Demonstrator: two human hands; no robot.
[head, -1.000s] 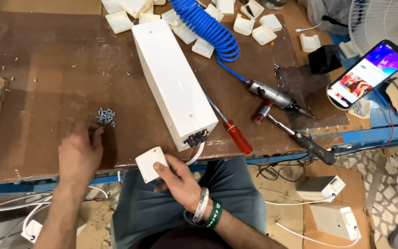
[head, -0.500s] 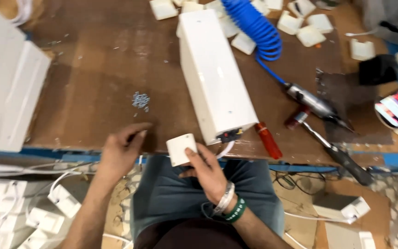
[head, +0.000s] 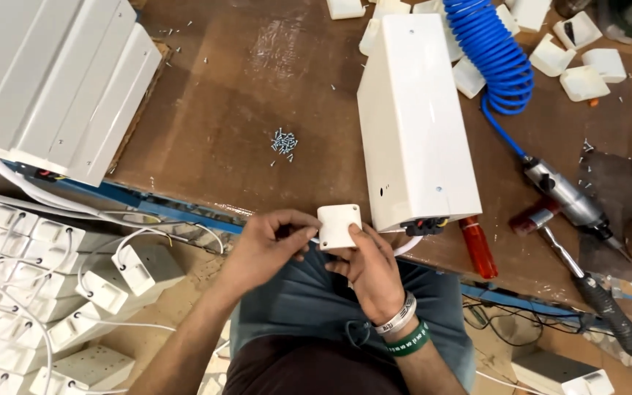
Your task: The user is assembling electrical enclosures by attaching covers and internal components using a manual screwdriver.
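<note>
Small white square cover (head: 339, 225): held just off the table's near edge, above the lap, pinched between both hands. Right hand (head: 369, 272): closed on its lower and right sides, thumb on the face. Left hand (head: 266, 247): fingertips curled against its left edge. Long white housing (head: 412, 117): lying on the table (head: 235, 95), end at the near edge, just beside the cover. Screw pile (head: 284, 142): mid-table. Red-handled screwdriver (head: 478, 246): near edge, right of housing. Blue coiled hose (head: 493, 55): far right.
</note>
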